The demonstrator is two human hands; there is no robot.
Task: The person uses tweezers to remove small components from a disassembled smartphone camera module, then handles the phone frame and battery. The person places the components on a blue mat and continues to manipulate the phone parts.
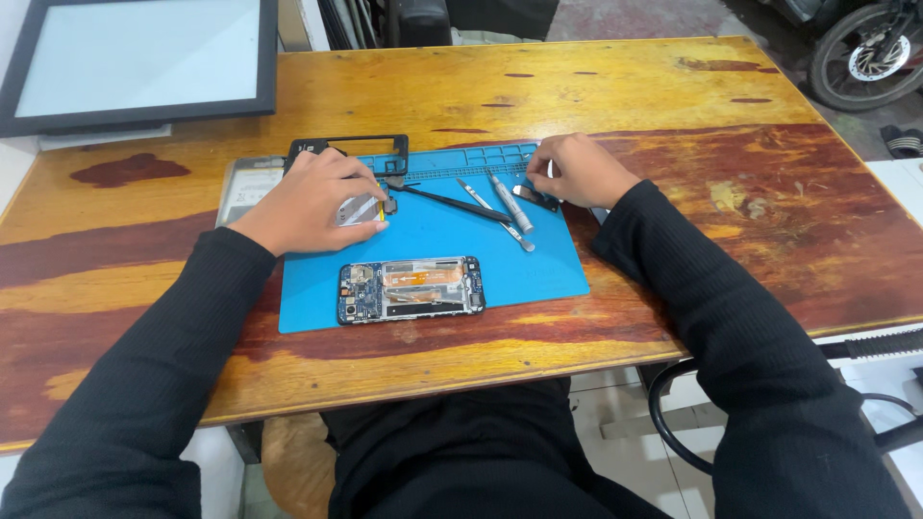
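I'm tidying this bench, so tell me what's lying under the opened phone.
The opened phone lies flat on the blue mat, which rests on the wooden table. Whether anything small sits beneath the phone cannot be seen; its body covers that patch of mat.

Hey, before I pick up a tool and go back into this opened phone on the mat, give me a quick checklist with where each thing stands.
1. Opened phone lies flat, wholly on the blue mat: ok.
2. Left hand holds a small silvery part: ok.
3. Right hand rests on a small dark tool: ok.
4. Tweezers and grey pen-like tool within reach: ok.
5. Loose screws accounted for: cannot tell.
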